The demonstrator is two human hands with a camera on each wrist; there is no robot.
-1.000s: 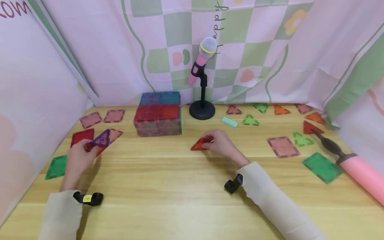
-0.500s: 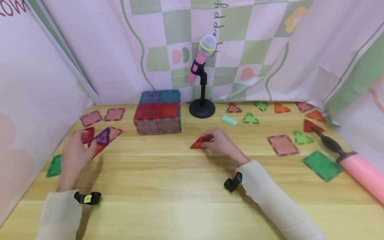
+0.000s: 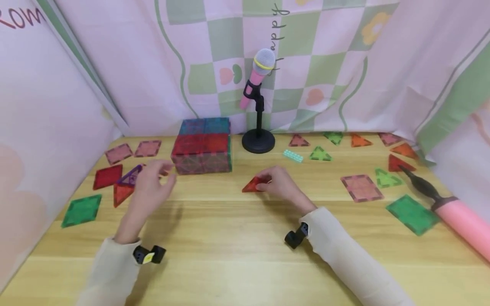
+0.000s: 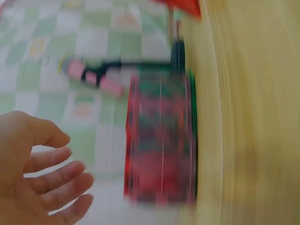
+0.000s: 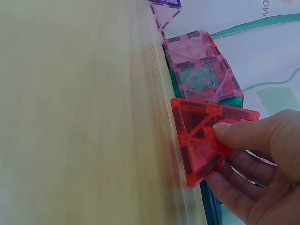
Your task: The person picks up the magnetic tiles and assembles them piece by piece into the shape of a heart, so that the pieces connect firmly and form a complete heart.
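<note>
Head view — backdrop writing blurred; right hand pinches red triangle.

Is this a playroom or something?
Probably a play corner set up for filming: a wooden table strewn with bright toy tiles, a pink toy microphone on a stand, and pastel checked cloth hung as walls.

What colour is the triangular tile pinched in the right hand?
Translucent red triangular tile, held by the right hand; clearest in the right wrist view.
</note>
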